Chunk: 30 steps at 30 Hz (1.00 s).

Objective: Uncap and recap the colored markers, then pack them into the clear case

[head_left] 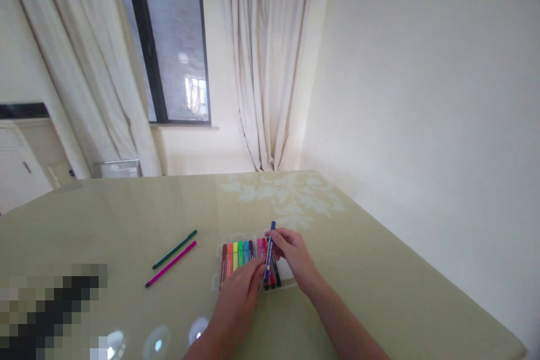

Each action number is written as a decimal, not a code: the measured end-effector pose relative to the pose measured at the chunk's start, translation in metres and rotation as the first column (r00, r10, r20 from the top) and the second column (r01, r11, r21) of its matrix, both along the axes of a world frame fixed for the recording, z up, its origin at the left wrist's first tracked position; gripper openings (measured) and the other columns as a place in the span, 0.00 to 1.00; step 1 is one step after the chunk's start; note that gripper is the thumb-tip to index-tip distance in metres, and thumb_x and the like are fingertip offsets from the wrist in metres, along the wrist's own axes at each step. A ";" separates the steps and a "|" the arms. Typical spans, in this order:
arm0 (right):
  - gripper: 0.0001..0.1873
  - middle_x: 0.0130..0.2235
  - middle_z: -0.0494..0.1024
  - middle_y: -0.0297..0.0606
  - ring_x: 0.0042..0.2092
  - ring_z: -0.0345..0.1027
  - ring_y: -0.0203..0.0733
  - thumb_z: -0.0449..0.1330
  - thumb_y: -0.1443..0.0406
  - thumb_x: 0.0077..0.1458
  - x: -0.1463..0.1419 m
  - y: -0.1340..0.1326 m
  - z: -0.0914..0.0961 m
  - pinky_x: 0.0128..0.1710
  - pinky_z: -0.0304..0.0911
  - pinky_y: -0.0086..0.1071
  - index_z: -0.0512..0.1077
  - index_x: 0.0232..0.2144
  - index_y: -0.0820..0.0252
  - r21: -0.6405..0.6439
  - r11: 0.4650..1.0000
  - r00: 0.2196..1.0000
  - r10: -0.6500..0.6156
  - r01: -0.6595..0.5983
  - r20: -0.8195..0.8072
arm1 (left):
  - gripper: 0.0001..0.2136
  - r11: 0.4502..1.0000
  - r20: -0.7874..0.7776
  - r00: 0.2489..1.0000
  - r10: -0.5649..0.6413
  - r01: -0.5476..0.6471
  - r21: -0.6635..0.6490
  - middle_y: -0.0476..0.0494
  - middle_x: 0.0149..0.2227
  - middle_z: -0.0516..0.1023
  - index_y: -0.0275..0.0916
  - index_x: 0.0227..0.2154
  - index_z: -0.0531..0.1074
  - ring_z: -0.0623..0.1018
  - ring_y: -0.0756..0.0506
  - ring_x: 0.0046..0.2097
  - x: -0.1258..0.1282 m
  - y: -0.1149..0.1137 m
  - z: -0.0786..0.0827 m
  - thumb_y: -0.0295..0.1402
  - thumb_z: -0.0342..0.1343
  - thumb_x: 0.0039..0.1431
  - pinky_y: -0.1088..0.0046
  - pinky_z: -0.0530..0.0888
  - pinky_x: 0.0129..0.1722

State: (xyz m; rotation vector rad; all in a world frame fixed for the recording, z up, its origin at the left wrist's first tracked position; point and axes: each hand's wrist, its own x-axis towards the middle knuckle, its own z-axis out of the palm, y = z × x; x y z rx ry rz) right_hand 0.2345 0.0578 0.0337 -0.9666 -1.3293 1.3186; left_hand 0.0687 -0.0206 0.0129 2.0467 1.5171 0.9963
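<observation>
A dark blue marker (270,250) is held nearly upright, slightly tilted, over the marker case. My right hand (291,247) pinches its upper part between thumb and fingers. From the left, my left hand (242,284) reaches across the case, its fingers bent together against the lower part of the same marker; its fingertips are partly hidden. Beneath both hands lies the open clear marker case (220,250). Its left half holds several markers in brown, orange, yellow, green, light blue and purple. Pink, red and black markers (276,275) lie in the right half, beside a white area.
To the left on the table (126,214) lie a dark green marker (174,250) and a magenta marker (171,264), side by side at a slant. A white wall (422,124) borders the right side. Curtains (270,67) and a window (177,39) stand behind the table.
</observation>
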 end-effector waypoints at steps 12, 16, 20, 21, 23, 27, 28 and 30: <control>0.08 0.27 0.82 0.37 0.28 0.75 0.41 0.64 0.61 0.55 0.018 0.013 -0.012 0.30 0.63 0.30 0.78 0.29 0.59 0.107 0.986 0.768 -0.167 0.128 0.618 | 0.21 0.969 -0.485 0.872 -0.067 0.173 0.177 0.45 0.59 0.77 0.46 0.59 0.71 0.76 0.41 0.59 0.010 0.006 -0.018 0.27 0.57 0.65 0.58 0.73 0.60; 0.03 0.29 0.83 0.36 0.33 0.76 0.41 0.66 0.64 0.55 0.007 0.006 -0.010 0.35 0.61 0.30 0.78 0.31 0.57 0.252 0.957 0.541 -0.288 0.142 0.791 | 0.23 0.952 -0.535 0.844 -0.035 0.192 0.239 0.47 0.60 0.76 0.51 0.61 0.69 0.76 0.39 0.59 0.009 0.007 -0.024 0.27 0.57 0.65 0.56 0.73 0.58; 0.04 0.32 0.83 0.37 0.35 0.75 0.41 0.65 0.63 0.58 0.007 0.004 -0.007 0.34 0.58 0.30 0.78 0.32 0.56 0.261 0.957 0.453 -0.289 0.124 0.843 | 0.23 0.947 -0.550 0.835 -0.012 0.187 0.263 0.48 0.60 0.75 0.53 0.61 0.68 0.75 0.39 0.60 0.010 0.006 -0.028 0.27 0.57 0.65 0.55 0.73 0.59; 0.05 0.32 0.83 0.37 0.36 0.75 0.41 0.64 0.63 0.59 0.007 0.004 -0.007 0.34 0.57 0.30 0.78 0.32 0.56 0.262 0.957 0.438 -0.289 0.122 0.852 | 0.23 0.948 -0.549 0.836 -0.010 0.183 0.261 0.48 0.60 0.75 0.53 0.61 0.68 0.74 0.39 0.60 0.010 0.006 -0.028 0.28 0.56 0.65 0.56 0.72 0.59; 0.05 0.32 0.83 0.37 0.35 0.74 0.41 0.64 0.63 0.59 0.006 0.004 -0.009 0.33 0.56 0.30 0.77 0.30 0.56 0.265 0.957 0.431 -0.290 0.119 0.855 | 0.21 0.952 -0.541 0.841 -0.006 0.172 0.255 0.48 0.60 0.75 0.53 0.60 0.69 0.74 0.39 0.60 0.013 0.004 -0.027 0.28 0.55 0.66 0.56 0.72 0.59; 0.08 0.29 0.80 0.36 0.32 0.70 0.40 0.63 0.64 0.57 0.008 0.007 -0.016 0.33 0.54 0.31 0.76 0.26 0.56 0.286 0.951 0.545 -0.304 0.121 0.781 | 0.19 0.953 -0.492 0.869 -0.055 0.193 0.234 0.46 0.60 0.75 0.51 0.60 0.70 0.75 0.40 0.59 0.010 0.004 -0.018 0.32 0.54 0.67 0.58 0.71 0.59; 0.09 0.28 0.80 0.36 0.31 0.69 0.40 0.62 0.64 0.58 0.009 0.008 -0.017 0.33 0.54 0.31 0.75 0.25 0.56 0.298 0.947 0.589 -0.311 0.122 0.746 | 0.19 0.959 -0.473 0.879 -0.058 0.181 0.218 0.45 0.59 0.76 0.49 0.60 0.69 0.75 0.41 0.58 0.004 0.005 -0.013 0.33 0.52 0.68 0.60 0.72 0.59; 0.12 0.26 0.78 0.37 0.30 0.68 0.40 0.59 0.63 0.59 0.013 0.010 -0.020 0.33 0.54 0.32 0.74 0.24 0.56 0.321 0.937 0.664 -0.328 0.138 0.673 | 0.18 0.983 -0.454 0.891 0.017 0.069 0.173 0.42 0.56 0.78 0.45 0.59 0.70 0.77 0.42 0.55 -0.015 0.009 -0.002 0.32 0.46 0.71 0.63 0.73 0.56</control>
